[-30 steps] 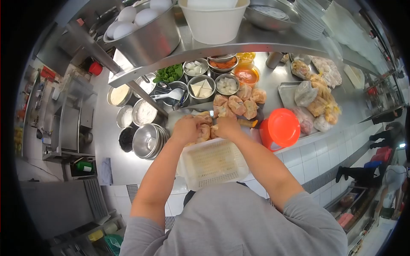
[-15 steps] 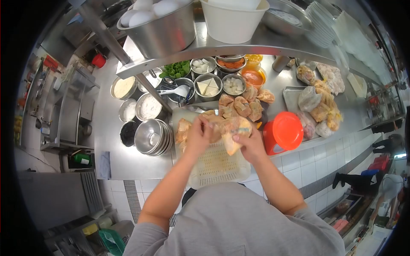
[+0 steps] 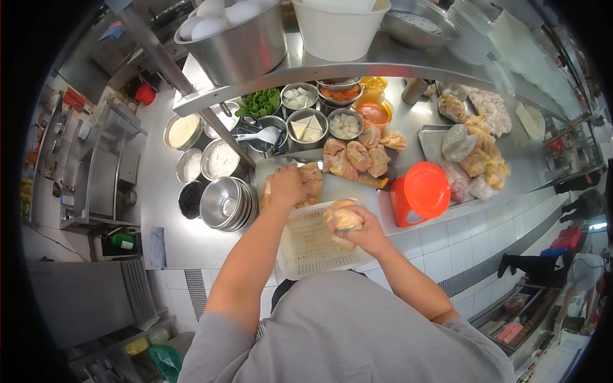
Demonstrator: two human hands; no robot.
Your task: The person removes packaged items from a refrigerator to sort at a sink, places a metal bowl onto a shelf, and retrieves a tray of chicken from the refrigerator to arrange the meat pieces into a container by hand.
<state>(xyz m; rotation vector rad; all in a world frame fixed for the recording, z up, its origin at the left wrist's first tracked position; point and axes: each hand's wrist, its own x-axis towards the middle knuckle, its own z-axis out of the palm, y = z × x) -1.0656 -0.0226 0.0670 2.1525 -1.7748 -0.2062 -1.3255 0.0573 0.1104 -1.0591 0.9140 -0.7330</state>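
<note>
My right hand (image 3: 367,231) is closed around a bagged orange-tan portion (image 3: 345,218), over the right side of a white perforated basket (image 3: 306,246). Raw meat pieces (image 3: 311,180) lie on a pale cutting board (image 3: 338,186) beyond the basket. On the left part of this meat rests my left hand (image 3: 286,185), back upward, its fingertips hidden. More portions in clear wrap (image 3: 357,158) sit in a cluster at the back of the board. A knife with a yellow-brown handle (image 3: 370,182) lies just in front of them.
A red-lidded container (image 3: 426,191) stands right of the board. Stacked steel bowls (image 3: 223,204) and white powder bowls (image 3: 221,159) are at left. Ingredient bowls (image 3: 306,129) line the back under a metal shelf (image 3: 274,75). A tray (image 3: 434,142) with bagged food (image 3: 476,156) is farther right.
Both hands came together over the basket with a bagged portion, then parted. The right hand has drawn it lower, while the left hand has returned to the meat on the board.
</note>
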